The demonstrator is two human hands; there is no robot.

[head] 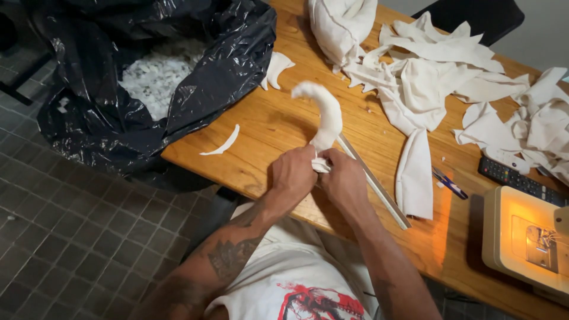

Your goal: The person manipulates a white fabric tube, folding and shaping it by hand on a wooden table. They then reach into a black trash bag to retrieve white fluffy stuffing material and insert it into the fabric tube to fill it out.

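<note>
Nearest to me: white shirt w/ red print (308, 296), both forearms reaching fwd over the wooden table (267, 127). My left hand (293, 173) and right hand (342, 181) sit knuckle to knuckle near the table's front edge, fingers curled tight, both pinching the lower end of a stuffed white fabric piece (325, 115). It rises from between the hands, curves up and left, rounded tip free in the air. A bit of loose white cloth shows between the thumbs.

Just beside the right hand a long metal ruler (373, 181) lies diagonal on the table, its far end hidden behind the stuffed piece. Left of the hands, a thin curved white offcut (222, 144) lies flat.

Right side: sewing machine (527, 237) w/ its lamp on, warm glow on the wood. Near it a pen (448, 184) and a black remote (518, 181).

Farther back: a heap of white fabric pieces (427, 71) across the table. Far left, a black plastic bag (148, 77) open against the table's edge, white stuffing (157, 77) inside. Dark tiled floor (71, 237) below
</note>
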